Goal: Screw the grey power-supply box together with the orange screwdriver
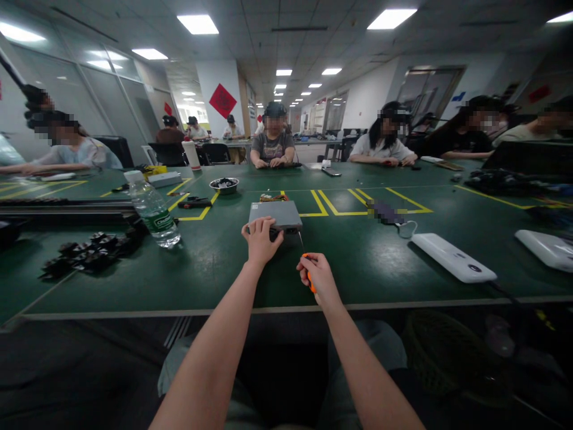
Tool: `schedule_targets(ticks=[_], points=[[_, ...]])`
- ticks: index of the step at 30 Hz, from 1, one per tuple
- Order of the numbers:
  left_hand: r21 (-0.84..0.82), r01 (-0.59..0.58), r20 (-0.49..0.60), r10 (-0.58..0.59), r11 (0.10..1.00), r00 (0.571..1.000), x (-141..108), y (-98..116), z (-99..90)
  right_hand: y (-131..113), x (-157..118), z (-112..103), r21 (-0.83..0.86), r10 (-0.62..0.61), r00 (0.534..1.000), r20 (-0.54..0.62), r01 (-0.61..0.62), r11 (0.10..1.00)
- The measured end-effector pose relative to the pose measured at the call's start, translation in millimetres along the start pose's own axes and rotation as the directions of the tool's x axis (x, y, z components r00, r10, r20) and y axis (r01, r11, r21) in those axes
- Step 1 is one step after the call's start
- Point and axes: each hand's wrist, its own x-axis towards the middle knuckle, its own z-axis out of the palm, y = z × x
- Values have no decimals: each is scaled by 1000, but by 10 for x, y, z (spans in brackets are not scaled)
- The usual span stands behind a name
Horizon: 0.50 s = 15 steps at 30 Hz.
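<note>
A grey metal computer power supply (278,212) lies on the green table, with a bundle of coloured wires (272,197) behind it. My left hand (261,240) grips its front left part, fingers over the top and thumb along the front face. In my right hand (319,276) is a screwdriver (312,282) with an orange and black handle. Its thin shaft points up and away, and the tip is near the front right corner of the power supply; whether it touches a screw I cannot tell.
To the left stand a water bottle (154,210) and a heap of black parts (92,252). Beyond are a metal bowl (224,186) and a black tool (194,203). A white power bank (452,258) with a cable lies right. Several people sit around the table.
</note>
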Motion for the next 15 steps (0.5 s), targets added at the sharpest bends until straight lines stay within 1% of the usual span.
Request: schedule_targets(ticks=[4,7,11,15], points=[[3,-1,3,1,1000,1000,1,-2,-2,-23,7,-17,66,45,998,-48,-42,997],[-10,-5,3,5,1000,1000,-2,-4,-5,-54,13,-33,109,95,994,-53,-89,990],[-21,-2,-4,2,1000,1000,-5,-4,-5,-123,1,-61,180,171,985,-11,-166,970],[-31,-2,-5,2,1000,1000,-3,-2,-3,-180,-13,-91,259,258,964,69,-267,928]])
